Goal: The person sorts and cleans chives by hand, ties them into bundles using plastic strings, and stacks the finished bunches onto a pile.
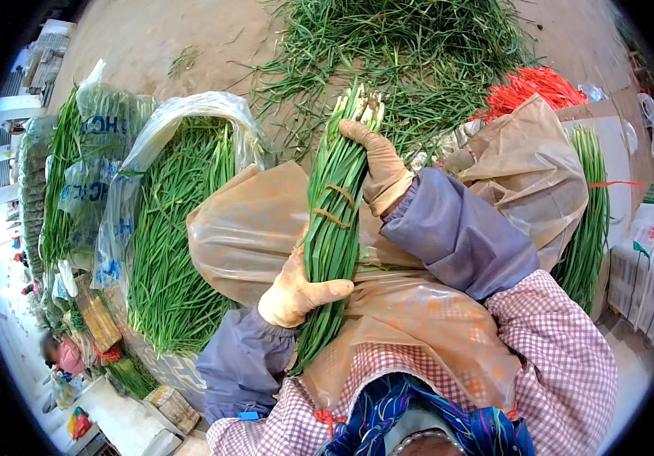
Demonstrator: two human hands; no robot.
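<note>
Okay, we have one bundle of long green stalks (330, 251) held in both gloved hands, pale ends pointing away from the wearer. We mark the right hand (380, 167) as closed around the upper part, just below those ends, and the left hand (290, 292) as gripping lower down, thumb across the front, fingers mostly hidden. Between the two grips, we see tan bands (332, 218) around the stalks. Behind the bundle, a brown plastic apron (243, 228) spreads over the lap. Left of the grip, we note more greens (178, 243) in a clear plastic bag (190, 104); well to its right, another heap of stalks (589, 220). Beyond the right hand, we get a loose green pile (410, 45) and, off to the right, red strips (532, 90).
</note>
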